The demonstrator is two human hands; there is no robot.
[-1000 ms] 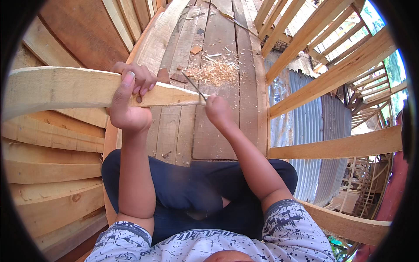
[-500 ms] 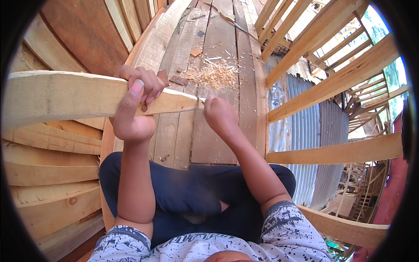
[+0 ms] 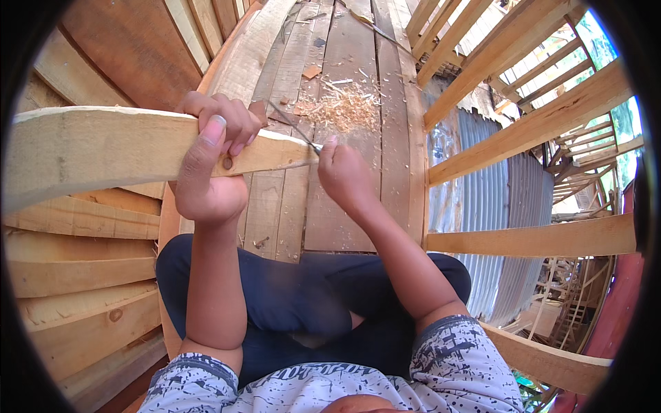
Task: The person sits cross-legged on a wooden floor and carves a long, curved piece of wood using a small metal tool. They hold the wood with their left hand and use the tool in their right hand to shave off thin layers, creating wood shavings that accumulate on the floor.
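Wooden plank (image 3: 103,155) sits clamped in the left hand (image 3: 210,162), while the right hand (image 3: 344,175) is closed around a thin blade (image 3: 292,124) at its tip, above shavings (image 3: 344,110) on the floorboards (image 3: 348,206)

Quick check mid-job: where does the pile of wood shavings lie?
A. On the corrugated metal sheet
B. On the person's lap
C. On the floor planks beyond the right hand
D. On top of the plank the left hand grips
C: the wood shavings lie on the floor planks, just past the right hand and its thin tool.
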